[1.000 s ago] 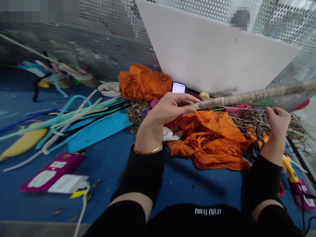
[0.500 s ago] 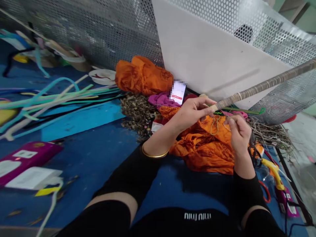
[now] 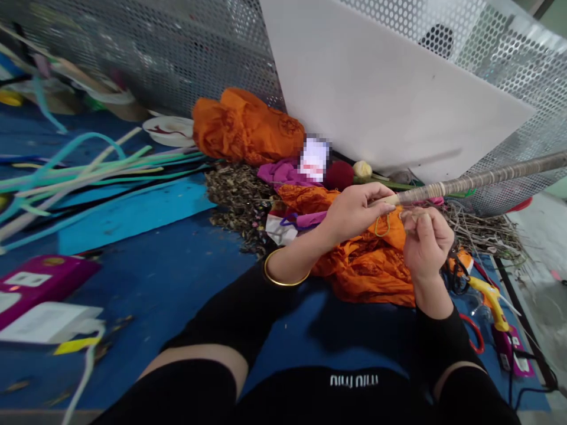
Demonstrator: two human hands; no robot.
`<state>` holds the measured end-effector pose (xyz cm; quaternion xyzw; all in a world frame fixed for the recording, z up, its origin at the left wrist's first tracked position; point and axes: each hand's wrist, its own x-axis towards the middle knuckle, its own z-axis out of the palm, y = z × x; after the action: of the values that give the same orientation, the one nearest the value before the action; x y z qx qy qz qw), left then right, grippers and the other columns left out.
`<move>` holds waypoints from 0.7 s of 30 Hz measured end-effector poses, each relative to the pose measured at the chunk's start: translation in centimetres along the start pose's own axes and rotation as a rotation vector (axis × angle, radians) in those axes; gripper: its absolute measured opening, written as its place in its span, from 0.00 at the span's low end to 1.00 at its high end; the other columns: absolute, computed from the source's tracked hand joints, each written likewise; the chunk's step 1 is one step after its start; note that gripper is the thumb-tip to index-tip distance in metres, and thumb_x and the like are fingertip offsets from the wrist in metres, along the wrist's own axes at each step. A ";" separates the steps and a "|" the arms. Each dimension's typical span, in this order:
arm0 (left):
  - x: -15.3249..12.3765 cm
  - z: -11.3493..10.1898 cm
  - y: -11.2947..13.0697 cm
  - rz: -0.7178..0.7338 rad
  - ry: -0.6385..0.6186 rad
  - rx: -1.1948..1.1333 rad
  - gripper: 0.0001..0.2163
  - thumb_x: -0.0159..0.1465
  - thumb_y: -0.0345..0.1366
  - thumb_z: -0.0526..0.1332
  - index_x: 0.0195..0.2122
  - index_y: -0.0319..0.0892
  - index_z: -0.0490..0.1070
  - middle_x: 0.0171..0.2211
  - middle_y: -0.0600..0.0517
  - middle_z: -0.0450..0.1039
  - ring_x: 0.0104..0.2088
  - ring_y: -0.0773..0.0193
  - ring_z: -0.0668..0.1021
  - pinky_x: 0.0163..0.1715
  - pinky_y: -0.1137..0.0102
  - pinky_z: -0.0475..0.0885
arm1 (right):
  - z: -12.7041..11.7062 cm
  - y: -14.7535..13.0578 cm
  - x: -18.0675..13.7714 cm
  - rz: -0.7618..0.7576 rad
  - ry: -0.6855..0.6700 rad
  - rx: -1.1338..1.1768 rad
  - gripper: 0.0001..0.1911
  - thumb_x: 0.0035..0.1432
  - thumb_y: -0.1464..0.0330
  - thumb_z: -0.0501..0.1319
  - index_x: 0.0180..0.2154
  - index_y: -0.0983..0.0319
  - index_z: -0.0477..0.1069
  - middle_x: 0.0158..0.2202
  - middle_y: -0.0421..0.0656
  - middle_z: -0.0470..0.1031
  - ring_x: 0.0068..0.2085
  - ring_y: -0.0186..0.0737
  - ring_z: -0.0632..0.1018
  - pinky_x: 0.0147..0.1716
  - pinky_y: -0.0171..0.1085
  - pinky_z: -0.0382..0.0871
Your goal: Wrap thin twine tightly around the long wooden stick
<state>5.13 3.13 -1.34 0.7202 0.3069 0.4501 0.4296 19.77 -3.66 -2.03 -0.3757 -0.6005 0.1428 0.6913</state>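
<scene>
My left hand is closed round the near end of a long wrapped stick that slants up to the right edge. Just right of it, my right hand pinches something thin at the stick's tip; I cannot make out what. Both hands hover over crumpled orange cloth lying on the blue surface. A thin green loop hangs below the stick's end.
Another orange bundle, a phone, dried twigs and a white board lean against perforated metal mesh. Long foam strips and a magenta packet lie left. A yellow glue gun sits right.
My right hand has come in from the far right to the stick's near end beside my left hand. The stick has tilted and the view has shifted left.
</scene>
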 end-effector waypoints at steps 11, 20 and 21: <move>-0.6 1.0 0.0 -0.017 0.082 0.250 0.12 0.65 0.43 0.64 0.44 0.44 0.83 0.35 0.53 0.84 0.31 0.64 0.77 0.30 0.72 0.65 | 0.9 -1.1 -1.9 -0.110 -0.020 -0.168 0.13 0.70 0.65 0.60 0.30 0.56 0.73 0.25 0.37 0.74 0.26 0.34 0.73 0.29 0.38 0.68; -0.5 0.3 0.4 -0.028 0.023 0.388 0.12 0.67 0.41 0.62 0.45 0.45 0.82 0.34 0.53 0.83 0.30 0.64 0.75 0.30 0.72 0.64 | 0.1 -1.6 -0.1 -0.321 -0.295 -0.289 0.15 0.72 0.64 0.55 0.31 0.56 0.73 0.30 0.41 0.77 0.35 0.41 0.79 0.42 0.46 0.74; -0.5 0.2 0.5 -0.037 0.024 0.425 0.12 0.67 0.41 0.62 0.46 0.45 0.82 0.35 0.53 0.83 0.30 0.64 0.76 0.30 0.71 0.64 | -0.3 -1.8 0.4 -0.349 -0.308 -0.302 0.15 0.72 0.64 0.56 0.32 0.56 0.74 0.33 0.42 0.79 0.40 0.43 0.81 0.46 0.47 0.75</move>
<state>5.15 2.46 -1.13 0.7835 0.4131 0.3760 0.2723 19.69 -4.69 -0.52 -0.3391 -0.7687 -0.0140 0.5422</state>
